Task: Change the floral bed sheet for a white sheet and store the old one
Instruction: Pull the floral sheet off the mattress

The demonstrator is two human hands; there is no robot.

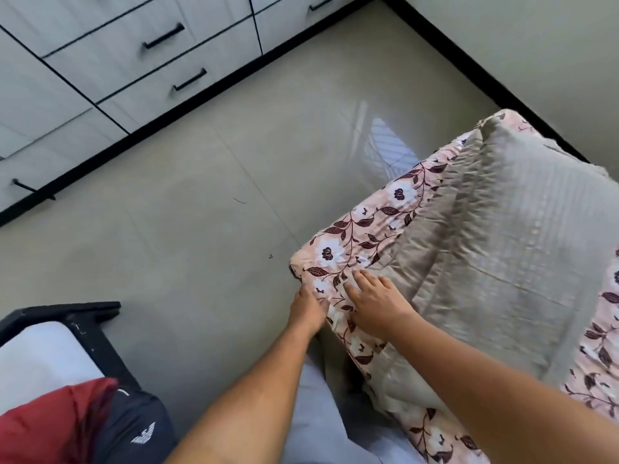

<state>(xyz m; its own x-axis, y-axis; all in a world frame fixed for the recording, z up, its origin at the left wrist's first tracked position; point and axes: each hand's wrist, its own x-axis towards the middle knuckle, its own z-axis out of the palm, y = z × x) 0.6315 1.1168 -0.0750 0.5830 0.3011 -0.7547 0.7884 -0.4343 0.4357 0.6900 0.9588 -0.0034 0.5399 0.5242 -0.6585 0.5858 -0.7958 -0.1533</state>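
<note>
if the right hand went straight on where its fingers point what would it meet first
Just more floral sheet: the right hand rests flat on it, fingers aimed at its corner. Past that edge only floor shows, though depth is unclear.

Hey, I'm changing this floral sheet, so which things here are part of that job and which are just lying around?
In the job: floral sheet; left hand, gripping its corner; right hand, flat on it; beige quilt, lying on it.
Lying about: red garment; navy garment; black frame; drawers, all untouched.
</note>
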